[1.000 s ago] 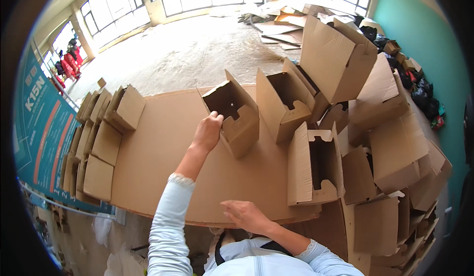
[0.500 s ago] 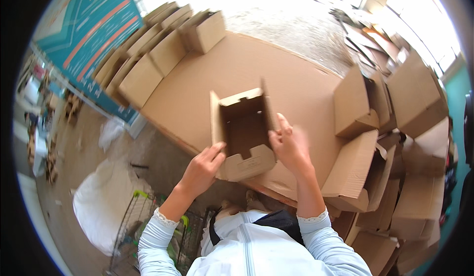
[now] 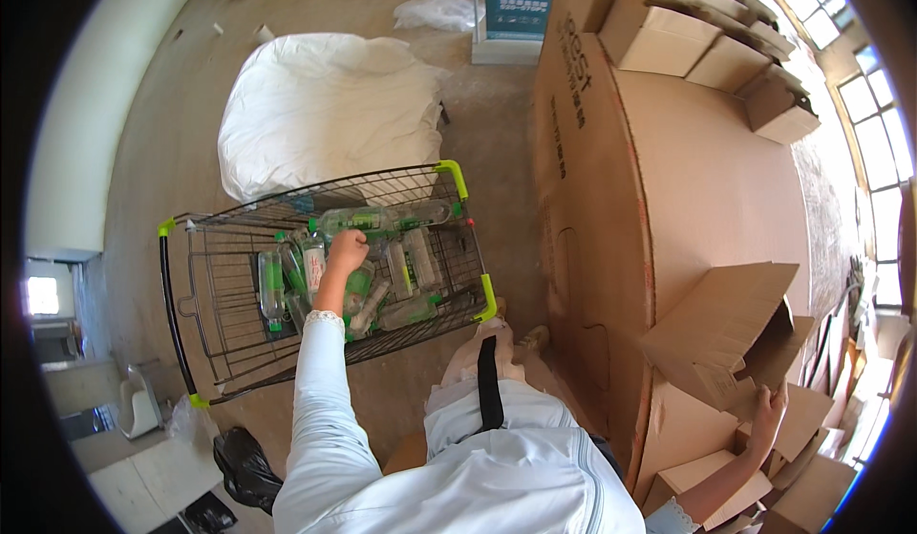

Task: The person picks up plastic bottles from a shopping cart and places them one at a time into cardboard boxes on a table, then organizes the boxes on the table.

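Note:
My left hand (image 3: 348,249) reaches into a wire shopping cart (image 3: 229,343) with green corner pieces. Its fingers are curled among the bottles; whatever lies in them is hidden. A clear plastic bottle with a green label (image 3: 355,220) lies just beyond the knuckles, and several similar bottles are heaped around. Far to the right, my right hand (image 3: 767,415) grips the lower edge of an open cardboard box (image 3: 716,329). That box is tilted at the corner of a big carton (image 3: 707,190) used as a table.
Rows of open cardboard boxes (image 3: 659,37) stand at the carton's far end. More boxes (image 3: 712,481) are piled below my right hand. Past the cart is a white cloth-covered bundle (image 3: 325,114). A black plastic bag (image 3: 246,467) sits at the near left.
The view has swung left onto the cart. My left hand has let go of the box and moved into the cart; my right hand is now out to the right with a box.

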`<act>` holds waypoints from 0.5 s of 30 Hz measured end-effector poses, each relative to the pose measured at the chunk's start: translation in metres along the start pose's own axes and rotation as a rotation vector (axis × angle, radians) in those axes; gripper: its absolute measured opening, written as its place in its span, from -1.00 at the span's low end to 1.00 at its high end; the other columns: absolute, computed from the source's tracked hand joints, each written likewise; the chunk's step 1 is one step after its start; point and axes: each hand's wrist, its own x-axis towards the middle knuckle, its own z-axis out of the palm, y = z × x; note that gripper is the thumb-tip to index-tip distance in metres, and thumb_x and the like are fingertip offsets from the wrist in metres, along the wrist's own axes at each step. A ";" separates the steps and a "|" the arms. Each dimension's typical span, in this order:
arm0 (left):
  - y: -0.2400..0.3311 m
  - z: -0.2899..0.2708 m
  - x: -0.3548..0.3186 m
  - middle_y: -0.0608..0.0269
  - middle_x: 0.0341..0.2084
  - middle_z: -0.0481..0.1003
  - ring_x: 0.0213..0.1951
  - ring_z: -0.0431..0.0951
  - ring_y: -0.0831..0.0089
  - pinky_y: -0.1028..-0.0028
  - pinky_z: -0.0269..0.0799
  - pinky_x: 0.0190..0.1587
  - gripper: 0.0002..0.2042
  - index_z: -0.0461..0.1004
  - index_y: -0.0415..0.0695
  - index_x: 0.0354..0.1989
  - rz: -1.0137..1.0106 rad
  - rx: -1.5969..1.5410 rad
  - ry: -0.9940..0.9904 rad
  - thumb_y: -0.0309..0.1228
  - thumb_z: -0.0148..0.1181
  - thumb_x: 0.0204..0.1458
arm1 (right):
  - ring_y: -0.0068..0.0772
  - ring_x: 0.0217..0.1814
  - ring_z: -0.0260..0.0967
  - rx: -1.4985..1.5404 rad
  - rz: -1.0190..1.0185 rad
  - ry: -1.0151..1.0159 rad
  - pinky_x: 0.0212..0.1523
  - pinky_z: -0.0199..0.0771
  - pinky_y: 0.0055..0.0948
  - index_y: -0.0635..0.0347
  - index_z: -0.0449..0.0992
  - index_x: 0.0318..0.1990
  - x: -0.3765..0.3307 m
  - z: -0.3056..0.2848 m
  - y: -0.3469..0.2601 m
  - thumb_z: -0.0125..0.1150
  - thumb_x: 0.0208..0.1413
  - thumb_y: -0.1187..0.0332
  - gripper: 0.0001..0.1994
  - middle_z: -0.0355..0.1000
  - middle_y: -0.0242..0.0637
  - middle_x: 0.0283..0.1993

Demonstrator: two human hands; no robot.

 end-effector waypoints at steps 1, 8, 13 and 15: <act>-0.023 0.015 0.002 -0.03 -0.27 0.52 -0.26 0.54 0.11 0.27 0.48 -0.22 -0.81 0.52 -0.25 -0.26 -0.026 0.059 -0.029 -0.49 0.15 -0.08 | -0.59 -0.33 0.12 0.002 0.019 0.013 -0.30 0.25 -0.55 0.36 0.09 0.25 0.000 0.001 -0.007 -0.02 0.13 0.44 -0.48 0.22 -0.34 -0.23; -0.069 0.082 -0.010 -0.11 -0.13 0.45 -0.21 0.53 0.13 0.29 0.52 -0.28 -0.72 0.46 -0.33 -0.16 -0.274 0.395 -0.361 -0.45 0.20 -0.05 | -0.37 0.05 0.24 -0.087 0.019 -0.104 0.06 0.22 -0.45 0.36 0.06 0.27 0.002 -0.002 -0.036 -0.10 0.11 0.48 -0.47 0.23 -0.11 0.11; -0.102 0.121 -0.024 -0.13 -0.10 0.42 -0.20 0.53 0.13 0.28 0.54 -0.28 -0.35 0.15 -0.25 0.17 -0.529 0.497 -0.274 -0.30 0.28 -0.09 | -0.31 0.17 0.15 -0.176 0.066 0.001 0.18 0.10 -0.41 0.33 0.09 0.26 -0.013 0.004 -0.050 -0.10 0.13 0.45 -0.49 0.12 -0.10 0.21; -0.101 0.130 -0.025 -0.12 -0.07 0.40 -0.19 0.53 0.13 0.28 0.55 -0.29 -0.21 0.04 -0.25 0.23 -0.560 0.564 -0.229 -0.21 0.32 -0.14 | -0.30 0.21 0.12 -0.133 0.100 -0.030 0.20 0.08 -0.40 0.33 0.09 0.26 -0.016 0.003 -0.051 -0.09 0.13 0.43 -0.49 0.09 -0.09 0.23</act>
